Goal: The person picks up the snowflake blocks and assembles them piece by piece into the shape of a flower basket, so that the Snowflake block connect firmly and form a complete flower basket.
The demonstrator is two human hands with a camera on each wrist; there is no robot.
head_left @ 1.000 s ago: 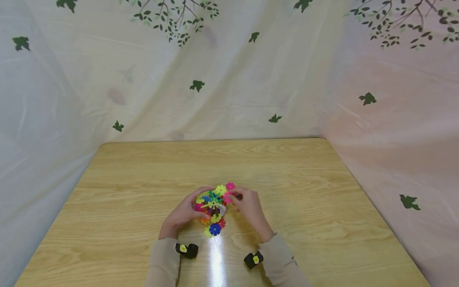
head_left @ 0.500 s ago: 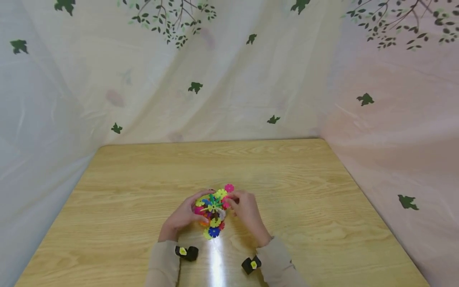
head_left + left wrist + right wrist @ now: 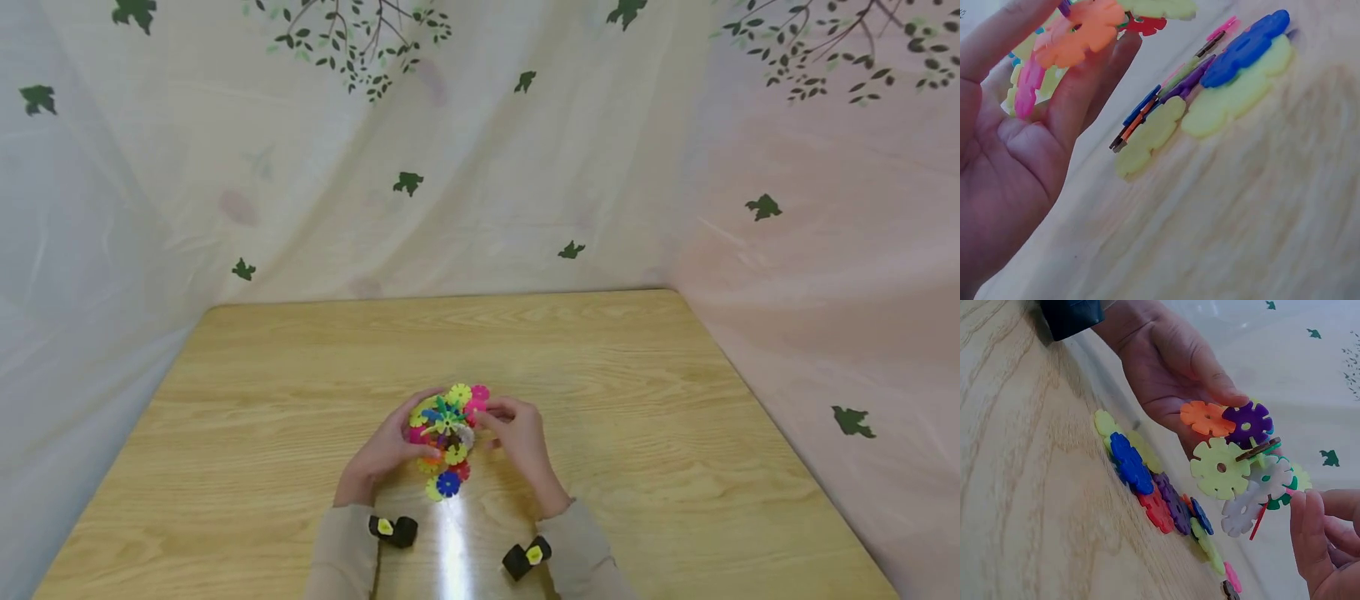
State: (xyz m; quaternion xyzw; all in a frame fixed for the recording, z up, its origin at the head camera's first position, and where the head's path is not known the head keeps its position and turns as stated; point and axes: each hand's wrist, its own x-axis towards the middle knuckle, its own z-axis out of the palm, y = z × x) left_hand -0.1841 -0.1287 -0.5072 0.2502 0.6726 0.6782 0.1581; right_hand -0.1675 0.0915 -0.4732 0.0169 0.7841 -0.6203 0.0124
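Note:
Flower-shaped interlocking discs are joined into a many-coloured cluster, raised above the table in the right wrist view. My left hand (image 3: pixel 386 446) holds the cluster from the left, thumb in front and fingers behind. An orange disc (image 3: pixel 1207 417) and a purple disc (image 3: pixel 1249 422) sit near that thumb. Lower on the cluster are a pale yellow disc (image 3: pixel 1205 481) and a translucent white disc (image 3: pixel 1238 515). On the cluster's right side, my right hand (image 3: pixel 522 433) pinches a pink disc (image 3: pixel 476 408) between thumb and fingertips; the fingers hide much of it.
Loose discs lie on the wooden table (image 3: pixel 637 417) beneath and around the cluster, among them a blue disc (image 3: pixel 448 483), a red disc (image 3: pixel 1157 509) and a brown disc (image 3: pixel 1230 590). A pale curtain (image 3: pixel 487 167) with leaf prints hangs behind the table.
The cluster dips slightly toward me, then tilts back up. My right fingers press in over the pink disc, then draw back a little, still on it. My left hand keeps its hold.

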